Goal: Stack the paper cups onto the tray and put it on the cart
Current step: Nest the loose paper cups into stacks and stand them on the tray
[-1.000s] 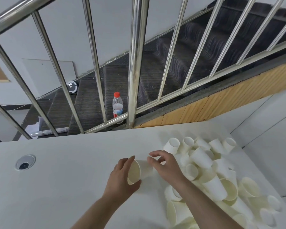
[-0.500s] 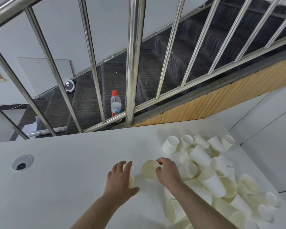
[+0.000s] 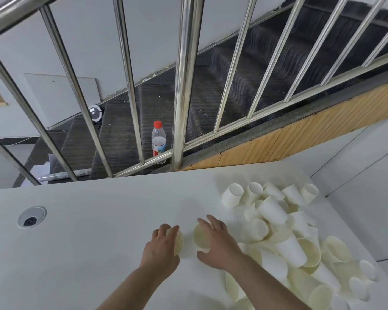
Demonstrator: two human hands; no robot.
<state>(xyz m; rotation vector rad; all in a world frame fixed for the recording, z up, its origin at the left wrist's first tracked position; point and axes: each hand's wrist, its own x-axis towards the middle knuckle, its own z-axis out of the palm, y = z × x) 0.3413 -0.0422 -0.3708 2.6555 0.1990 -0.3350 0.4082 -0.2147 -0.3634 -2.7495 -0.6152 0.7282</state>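
Left hand (image 3: 160, 247) lies over a cream-white paper cup (image 3: 178, 240) on its side on the white counter (image 3: 99, 231); fingers curl over the cup's wall, gripping it, rim facing right. Right hand (image 3: 220, 242) sits just beside it, fingers spread and fairly straight over a 2nd cream-white paper cup (image 3: 201, 236), also on its side w/ open mouth facing left; thumb down on the counter near the cup's bottom edge. Can't tell if the right hand really grips the cup or only rests on it. The 2 cup mouths face each other, close but apart.

Right of the hands: loose pile of white paper cups (image 3: 289, 238), mostly tipped over, some overlapping, running from mid-counter to the near right corner. Right forearm crosses over the pile's near-left part.

Left side of counter: round grey cable grommet (image 3: 31, 217), well apart from the hands.

Behind the counter's far edge: stainless steel stair railing (image 3: 184, 86) w/ vertical bars, dark ribbed stairs (image 3: 233, 70) beyond. Clear plastic bottle w/ red cap (image 3: 158, 139) stands upright on a step just behind the rail. Small round white-and-black device (image 3: 96, 113) sits on a step further left, by the grey wall.
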